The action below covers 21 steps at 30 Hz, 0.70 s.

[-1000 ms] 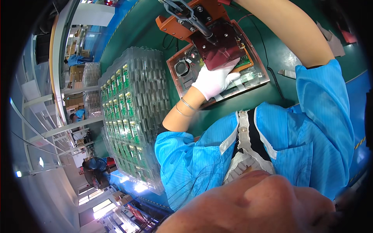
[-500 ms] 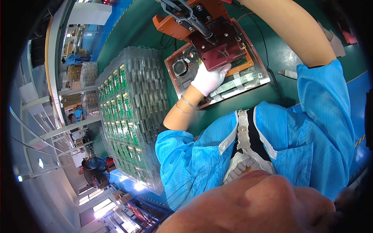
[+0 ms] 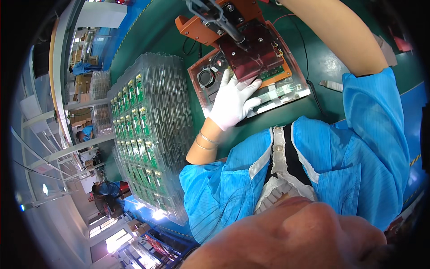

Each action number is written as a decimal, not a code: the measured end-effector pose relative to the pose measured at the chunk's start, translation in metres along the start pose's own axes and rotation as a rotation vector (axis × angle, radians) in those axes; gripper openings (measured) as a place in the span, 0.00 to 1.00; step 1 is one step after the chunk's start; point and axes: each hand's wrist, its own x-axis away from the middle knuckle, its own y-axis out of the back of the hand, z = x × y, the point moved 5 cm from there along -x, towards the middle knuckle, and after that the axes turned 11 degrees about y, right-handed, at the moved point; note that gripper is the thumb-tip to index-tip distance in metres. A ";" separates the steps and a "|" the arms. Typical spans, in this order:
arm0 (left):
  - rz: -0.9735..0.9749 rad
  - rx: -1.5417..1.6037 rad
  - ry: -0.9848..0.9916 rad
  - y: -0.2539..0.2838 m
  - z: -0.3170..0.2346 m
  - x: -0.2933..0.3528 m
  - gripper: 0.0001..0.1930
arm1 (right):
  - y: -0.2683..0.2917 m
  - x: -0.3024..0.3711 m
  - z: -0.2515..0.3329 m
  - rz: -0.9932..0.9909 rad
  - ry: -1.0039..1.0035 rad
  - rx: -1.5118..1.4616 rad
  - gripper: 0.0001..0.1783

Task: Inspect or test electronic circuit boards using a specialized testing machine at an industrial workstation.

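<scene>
Left to right: a tall stack of clear plastic trays [image 3: 172,107] bearing small green boards [image 3: 146,120] stands near the desk's [image 3: 329,67] left edge. Beside it sits a shallow, open, reddish box [image 3: 295,97], a round black speaker [image 3: 206,78] at its left wall. The white-gloved left hand [image 3: 232,101] reaches over the box's near-left corner, its grip spread and apparently holding nothing; its fingertips lie at the near edge of a dark red translucent plate [image 3: 251,60], contact uncertain. Above the plate stands an orange clamp press [image 3: 201,30]. A green circuit board [image 3: 274,71] rests in an orange frame toward the box's right wall, partly beneath the plate. The right hand is outside the view; its grip cannot be told. Hazard: lowering the plate now could pinch the left fingers or shift the board.
</scene>
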 end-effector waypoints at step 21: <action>-0.475 0.525 0.873 -0.007 0.072 0.137 0.25 | -0.030 0.150 0.051 0.483 0.627 0.653 0.22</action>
